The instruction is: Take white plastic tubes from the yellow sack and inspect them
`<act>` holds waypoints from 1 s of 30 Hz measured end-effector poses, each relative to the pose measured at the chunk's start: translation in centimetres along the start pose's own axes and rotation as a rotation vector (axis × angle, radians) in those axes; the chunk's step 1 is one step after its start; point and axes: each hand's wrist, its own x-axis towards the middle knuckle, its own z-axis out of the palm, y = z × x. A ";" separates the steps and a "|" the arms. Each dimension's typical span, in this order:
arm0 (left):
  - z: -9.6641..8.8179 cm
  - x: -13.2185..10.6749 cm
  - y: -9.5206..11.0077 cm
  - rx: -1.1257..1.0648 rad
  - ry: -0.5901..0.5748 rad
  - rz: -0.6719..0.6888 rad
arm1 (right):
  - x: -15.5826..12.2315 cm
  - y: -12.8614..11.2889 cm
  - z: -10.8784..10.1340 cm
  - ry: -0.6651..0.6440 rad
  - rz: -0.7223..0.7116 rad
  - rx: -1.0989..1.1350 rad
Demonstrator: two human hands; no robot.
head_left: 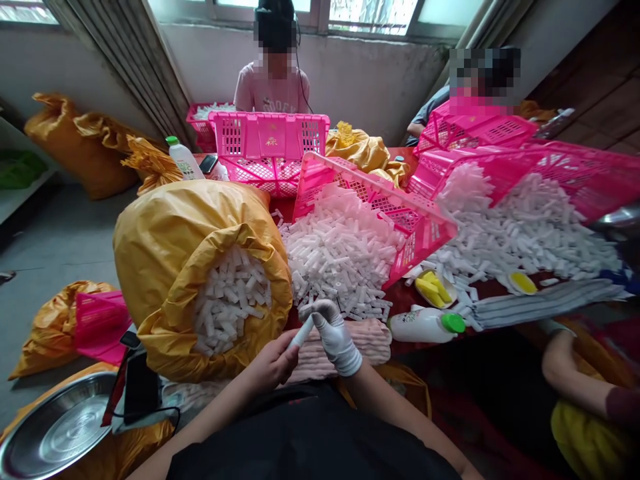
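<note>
My left hand (275, 361) is bare and pinches the lower end of a small white plastic tube (303, 331). My right hand (334, 333), in a white glove, is closed round the tube's upper end. Both hands are held close together just in front of my body, over a pink ribbed cloth (370, 337). Right behind them lies a heap of white tubes (340, 253) spilling from a tipped pink basket (425, 227). To the left a yellow sack (170, 247) lies open, full of the same white tubes (233, 303).
A second heap of tubes (530, 223) lies to the right beside more pink baskets (270, 143). A white bottle with a green cap (425, 325) lies near my right hand. A steel bowl (60, 427) sits at lower left. Two people sit opposite; another person's arm (575, 377) is at right.
</note>
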 end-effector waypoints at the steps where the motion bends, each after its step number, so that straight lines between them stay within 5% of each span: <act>1: 0.4 0.1 0.0 -0.059 -0.008 -0.003 | -0.3 0.4 0.1 0.014 0.046 0.060; 7: 1.9 0.7 1.2 -0.358 -0.098 -0.043 | -1.4 1.4 0.1 0.112 0.234 0.259; 16: 2.2 1.1 0.9 -0.753 -0.356 -0.270 | -1.8 0.1 -1.0 0.050 0.221 0.263; 30: 4.4 4.0 -2.1 -0.979 -0.531 -0.572 | -4.8 -0.5 -4.5 0.136 0.164 0.189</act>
